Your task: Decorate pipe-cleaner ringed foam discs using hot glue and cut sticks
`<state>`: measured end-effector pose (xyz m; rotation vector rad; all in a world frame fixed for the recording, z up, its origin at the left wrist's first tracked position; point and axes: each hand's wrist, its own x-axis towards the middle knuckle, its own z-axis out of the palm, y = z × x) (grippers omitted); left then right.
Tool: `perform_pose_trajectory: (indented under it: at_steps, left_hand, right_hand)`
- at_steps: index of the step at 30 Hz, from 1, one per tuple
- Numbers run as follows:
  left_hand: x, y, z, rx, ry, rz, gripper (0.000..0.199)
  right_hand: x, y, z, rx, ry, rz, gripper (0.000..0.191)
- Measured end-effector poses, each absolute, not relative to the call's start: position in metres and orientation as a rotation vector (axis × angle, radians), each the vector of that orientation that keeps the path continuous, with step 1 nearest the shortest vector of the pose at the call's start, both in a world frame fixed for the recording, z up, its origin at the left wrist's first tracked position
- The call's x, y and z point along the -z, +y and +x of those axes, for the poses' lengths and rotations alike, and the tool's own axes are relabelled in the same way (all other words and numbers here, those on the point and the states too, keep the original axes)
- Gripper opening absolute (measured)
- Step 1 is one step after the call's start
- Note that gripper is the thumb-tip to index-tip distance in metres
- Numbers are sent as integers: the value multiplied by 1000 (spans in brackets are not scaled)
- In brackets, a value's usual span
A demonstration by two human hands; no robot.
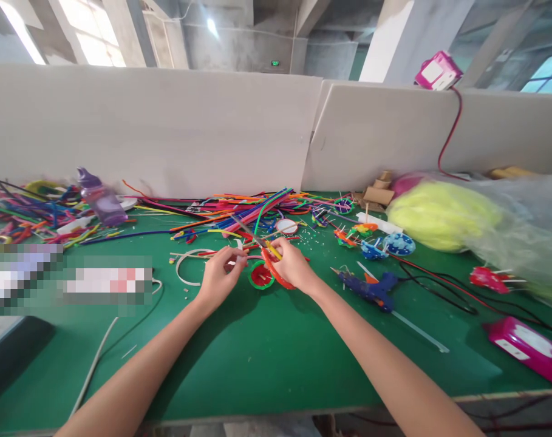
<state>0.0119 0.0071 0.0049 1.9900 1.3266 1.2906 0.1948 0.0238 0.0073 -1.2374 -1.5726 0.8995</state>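
My right hand (291,264) is closed around a pair of scissors (271,264) with orange handles, their blades pointing up and left. A yellow piece lies along the scissors by the fingers; I cannot tell if it is part of them. Just to the left, my left hand (223,273) pinches a small white strip (239,244), close to the blades. Between and below the hands sits a small round piece (261,276), red inside with a green rim. Beside the left hand lies a thin white ring (183,267), partly covered by that hand.
Colourful pipe cleaners (266,209) are heaped along the back. A blue glue gun (371,288) lies right, near small decorated pieces (373,250). A purple bottle (102,200) stands back left. Clear bags with yellow material (444,215) fill the right, and a pink power strip (526,346) lies front right.
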Motion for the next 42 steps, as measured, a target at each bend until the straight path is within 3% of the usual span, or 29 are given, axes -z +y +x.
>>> perform_pose_trajectory:
  at_steps: [10,15,22,30,42]
  left_hand:
    - [3,10,3,-1211,1327,2276,20]
    - [4,12,3,-1259,1304,2247,18]
    - [-1,10,2,-1326,1220,2169,12]
    - [-15,-2,8,-1373,895,2065,8]
    - [-3,-5,13,-1152,1012,2003,17]
  right_hand:
    - [5,18,210,-411,-1750,-1198,22]
    - [3,13,212,-361,-1821,-1199,27]
    - [-9,11,209,-706,-1439,-1157,20]
    - [-25,2,200,-1256,-1313,-837,36]
    - [-25,-3,196,-1233,-1318,-738,32]
